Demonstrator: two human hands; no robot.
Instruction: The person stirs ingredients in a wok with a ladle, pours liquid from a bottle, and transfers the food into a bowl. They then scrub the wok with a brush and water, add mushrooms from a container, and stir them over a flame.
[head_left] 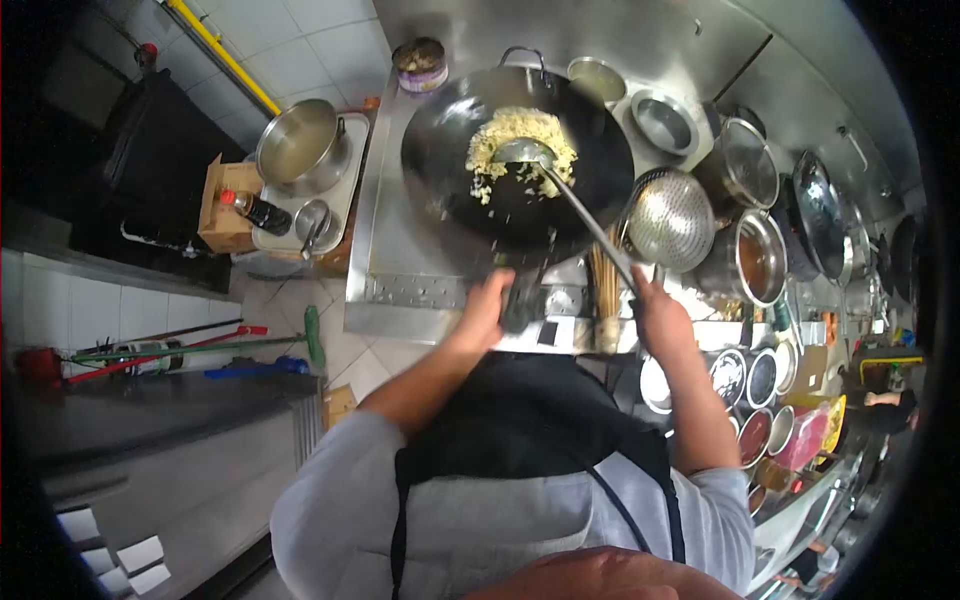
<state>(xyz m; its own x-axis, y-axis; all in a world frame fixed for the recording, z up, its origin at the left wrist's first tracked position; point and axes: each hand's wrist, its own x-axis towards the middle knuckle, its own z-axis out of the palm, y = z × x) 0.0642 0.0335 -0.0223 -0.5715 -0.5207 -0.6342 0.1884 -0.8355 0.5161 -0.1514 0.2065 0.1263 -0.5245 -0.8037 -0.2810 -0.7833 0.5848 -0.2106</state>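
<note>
1. Wok (440,175), large, round, black metal, at twelve o'clock, holding yellow fried rice (520,132).
2. Left hand (487,305) closed on its six-o'clock handle.
3. Right hand (655,312) fisted around long steel ladle (578,208), bowl in rice.

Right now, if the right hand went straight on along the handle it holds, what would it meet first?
Probably the near rim of the wok, then the rice; the right hand points along the ladle toward them. Depth is unclear.

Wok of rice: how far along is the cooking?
Done: rice sits in the wok, yellowish and loose. In hand: the right hand holds a ladle in it, the left hand grips the wok's near edge. Left: nothing dished out yet.
</note>
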